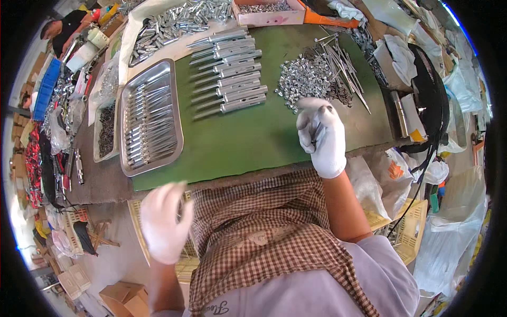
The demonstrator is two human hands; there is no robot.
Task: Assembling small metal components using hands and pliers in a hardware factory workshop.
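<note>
My right hand, in a white glove, is raised over the right half of the green mat. Its fingers are curled round small dark metal pins, partly hidden by the glove. Just beyond it lie a heap of small silver metal nuts or sleeves, a little pile of dark pins and several long thin metal rods. My left hand, also gloved and blurred, is off the table's near edge beside the checked apron. Its fingers are stretched out, with nothing visible in them.
Several slotted metal tubes with rods lie in a row on the mat. Left of them is a steel tray of slim metal parts. Behind stand a heap of metal tubes and a pink box. Another person is at far left.
</note>
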